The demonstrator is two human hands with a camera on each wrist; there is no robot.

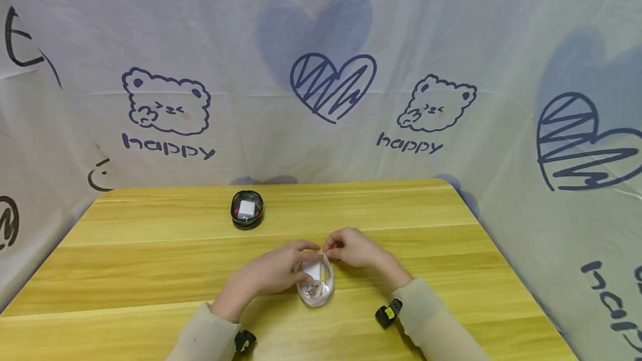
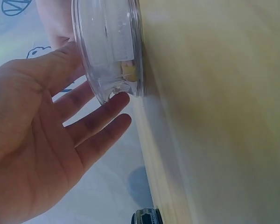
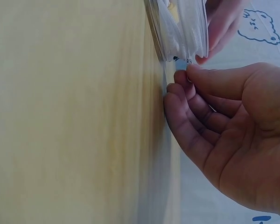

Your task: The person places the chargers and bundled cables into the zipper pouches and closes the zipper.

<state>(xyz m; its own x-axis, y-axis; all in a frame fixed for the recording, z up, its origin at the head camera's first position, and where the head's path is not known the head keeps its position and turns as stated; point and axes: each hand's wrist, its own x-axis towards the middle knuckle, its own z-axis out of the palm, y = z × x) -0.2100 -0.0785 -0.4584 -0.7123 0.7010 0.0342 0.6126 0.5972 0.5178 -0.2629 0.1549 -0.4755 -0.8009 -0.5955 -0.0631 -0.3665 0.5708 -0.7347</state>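
A small clear round zip case point(image 1: 316, 298) with a whitish rim lies on the table in the head view. Inside show a white charger plug point(image 1: 312, 269), a yellow bit and a pale cable. My left hand point(image 1: 273, 268) grips the case from its left, thumb on the near side and fingers over the far edge. At the far right of the rim, my right hand point(image 1: 355, 248) pinches the zipper pull point(image 3: 190, 63) between thumb and index finger. Its other fingers curl loosely in the right wrist view.
Farther back on the wooden table point(image 1: 150, 249), left of the hands, stands a black-rimmed clear case point(image 1: 247, 225) with a white plug on or in it. A printed cloth point(image 1: 241, 27) hangs behind the table and along its sides.
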